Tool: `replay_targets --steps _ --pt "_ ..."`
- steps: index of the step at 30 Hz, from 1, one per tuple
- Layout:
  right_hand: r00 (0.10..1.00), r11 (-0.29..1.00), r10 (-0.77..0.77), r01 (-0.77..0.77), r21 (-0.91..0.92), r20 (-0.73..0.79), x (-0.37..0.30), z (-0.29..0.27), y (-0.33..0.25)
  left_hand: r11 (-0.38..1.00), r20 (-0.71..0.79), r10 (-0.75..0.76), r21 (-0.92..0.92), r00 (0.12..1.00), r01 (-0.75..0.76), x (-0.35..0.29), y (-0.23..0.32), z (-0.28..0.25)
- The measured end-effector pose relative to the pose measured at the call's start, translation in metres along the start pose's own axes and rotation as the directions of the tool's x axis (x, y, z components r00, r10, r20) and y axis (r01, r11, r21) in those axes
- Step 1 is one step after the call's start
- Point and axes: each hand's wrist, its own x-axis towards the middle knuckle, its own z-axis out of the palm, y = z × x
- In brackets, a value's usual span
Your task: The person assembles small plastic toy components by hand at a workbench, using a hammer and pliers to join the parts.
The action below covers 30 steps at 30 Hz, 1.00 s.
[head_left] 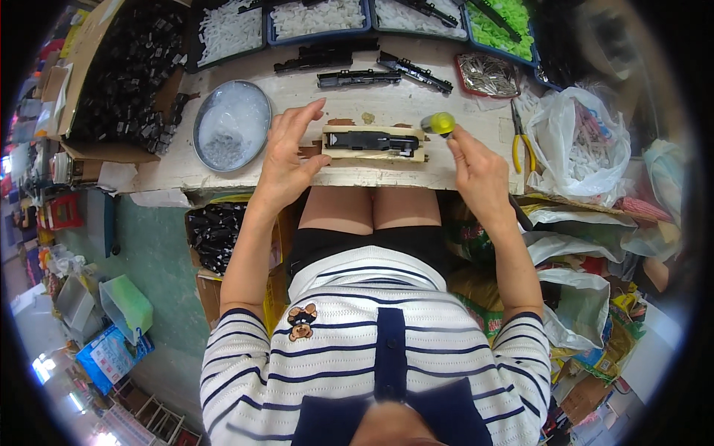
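Note:
A long black plastic part [372,142] lies lengthwise in a shallow pale wooden holder [349,154] at the table's front edge. My left hand [291,152] is at the holder's left end, thumb and fingers spread apart, the thumb tip close to its corner; nothing is in its grasp. At the right end, my right hand [480,167] is closed round a small mallet [441,123] with a yellow-green head. The head hovers by the holder's upper right corner. Most of the handle is hidden by my hand; its dark end sticks out beside my wrist.
Left of the holder stands a round metal dish [232,126] with a clear bag of small pieces. Behind are several black assemblies [357,78], trays of white pieces [316,21] and a red tray of metal pins [487,75]. Yellow-handled pliers [522,141] and a white bag [584,145] are right.

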Motion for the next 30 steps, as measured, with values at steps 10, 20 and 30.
replay_targets --steps 10,20,30 --pt "0.956 0.933 -0.286 0.262 0.248 0.069 0.027 0.009 -0.081 0.995 0.003 -0.064 -0.079 0.998 0.064 -0.013 0.007 -0.010" --pt "0.998 0.999 -0.039 0.038 0.020 0.040 0.021 0.007 -0.033 0.996 -0.007 -0.038 -0.078 0.999 0.037 -0.007 0.000 -0.009" --pt "0.933 0.951 -0.293 0.263 0.163 0.208 0.035 0.016 -0.091 0.991 -0.078 -0.082 -0.116 0.994 0.072 -0.004 -0.006 -0.015"
